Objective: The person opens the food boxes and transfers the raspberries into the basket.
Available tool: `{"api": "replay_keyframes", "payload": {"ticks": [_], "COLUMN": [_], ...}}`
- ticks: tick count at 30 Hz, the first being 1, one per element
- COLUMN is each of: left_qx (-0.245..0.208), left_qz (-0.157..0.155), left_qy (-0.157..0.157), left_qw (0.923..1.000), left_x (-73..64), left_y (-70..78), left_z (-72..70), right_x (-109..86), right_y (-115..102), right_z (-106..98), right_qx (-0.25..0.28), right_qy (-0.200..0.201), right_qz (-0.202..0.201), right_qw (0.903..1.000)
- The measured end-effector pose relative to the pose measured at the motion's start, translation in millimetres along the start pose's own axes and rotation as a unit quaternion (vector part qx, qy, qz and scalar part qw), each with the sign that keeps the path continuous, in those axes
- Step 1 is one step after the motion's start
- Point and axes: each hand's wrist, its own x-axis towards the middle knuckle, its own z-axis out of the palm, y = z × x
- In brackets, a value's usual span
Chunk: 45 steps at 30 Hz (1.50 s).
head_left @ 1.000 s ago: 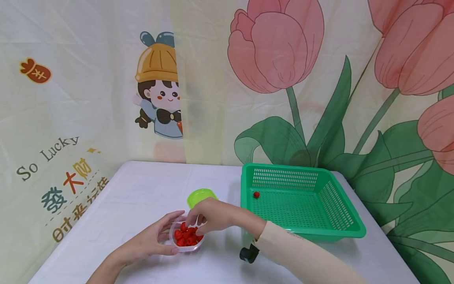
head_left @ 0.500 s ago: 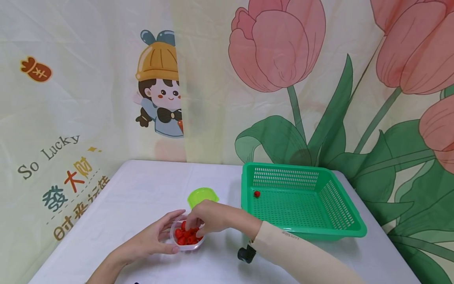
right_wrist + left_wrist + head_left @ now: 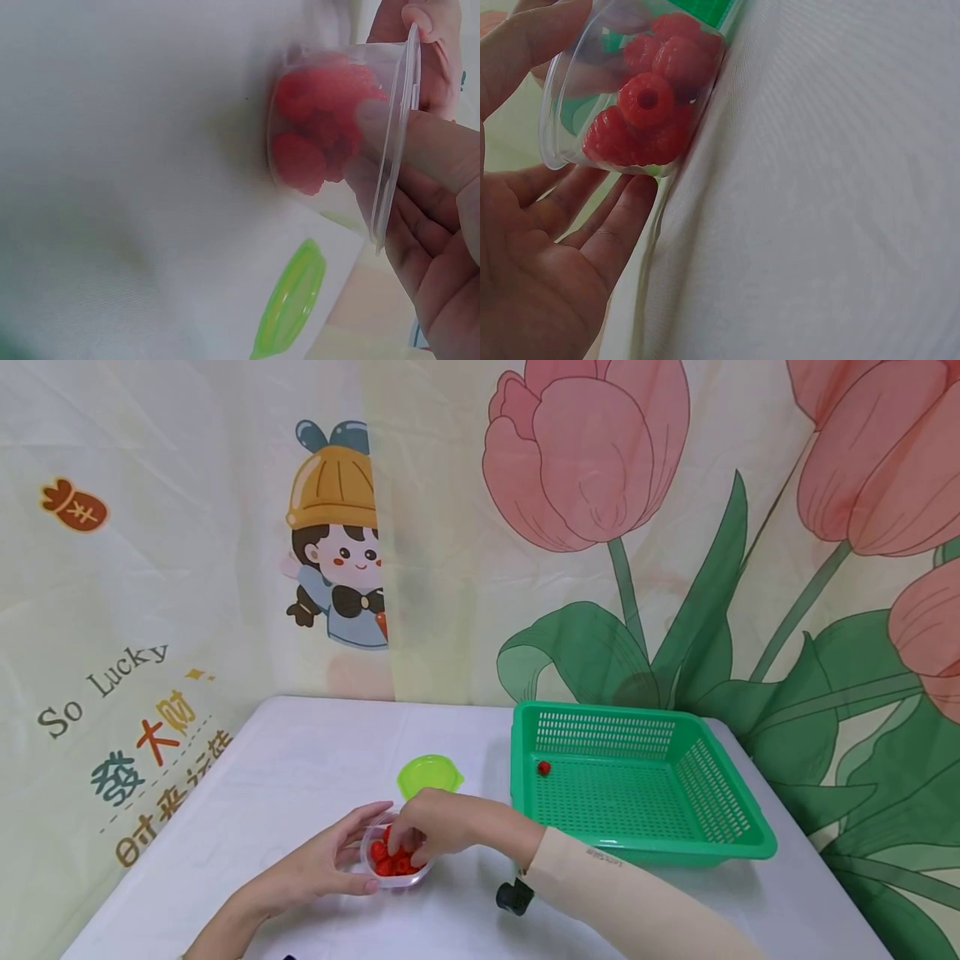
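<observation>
A clear plastic tub [image 3: 397, 882] stands on the white table with several red raspberries [image 3: 646, 100] in it. My left hand [image 3: 326, 864] holds the tub from the left, thumb on the near side and fingers on the far side. From the right, my right hand [image 3: 438, 825] reaches over the rim, its thumb and fingers down among the raspberries. In the right wrist view the thumb lies against the raspberries [image 3: 300, 161] inside the tub; whether a raspberry is pinched cannot be made out. One more raspberry [image 3: 543, 767] lies in the green basket [image 3: 637, 845].
Behind the tub lies a light-green lid [image 3: 429, 775] on the white table [image 3: 322, 752]. The basket takes up the table's right side, close to my right forearm. A printed cloth [image 3: 442, 568] hangs behind the table.
My right hand has dipped deeper into the tub and shifted slightly left. The left hand and the tub have stayed in place.
</observation>
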Motion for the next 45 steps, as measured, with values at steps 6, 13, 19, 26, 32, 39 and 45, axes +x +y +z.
{"api": "replay_keyframes", "payload": {"ticks": [6,13,19,26,32,39,45], "left_qx": [-0.001,0.003,0.005,0.011,0.005,0.003,0.020], "left_qz": [0.001,-0.017,-0.025,-0.011,-0.019,-0.016,-0.012], "left_qy": [-0.002,0.001,0.002,0.002,0.001,-0.001,0.005], "left_qw": [1.0000,0.9999,0.9997,0.9999,0.9998,0.9999,0.9997], "left_x": [0.2,0.1,-0.6,-0.7,0.6,0.8,0.6], "left_y": [1.9,3.4,4.7,2.6,0.1,-0.5,-1.6], "left_z": [0.2,0.7,0.7,0.2,0.0,0.5,-0.7], "right_x": [0.9,2.6,4.5,2.6,-2.7,-9.8,-18.2], "right_y": [-3.5,-3.7,-3.3,-3.0,-3.6,-5.8,-2.3], "right_z": [-1.6,-0.2,1.2,-0.6,-3.8,-10.1,-21.0], "right_qx": [-0.006,-0.026,-0.040,-0.040,-0.020,-0.018,-0.009], "right_qy": [-0.015,-0.025,-0.029,-0.025,-0.017,-0.009,0.007], "right_qz": [0.011,-0.002,-0.005,-0.010,0.001,0.001,0.004], "right_qw": [0.9998,0.9994,0.9988,0.9988,0.9996,0.9998,0.9999]}}
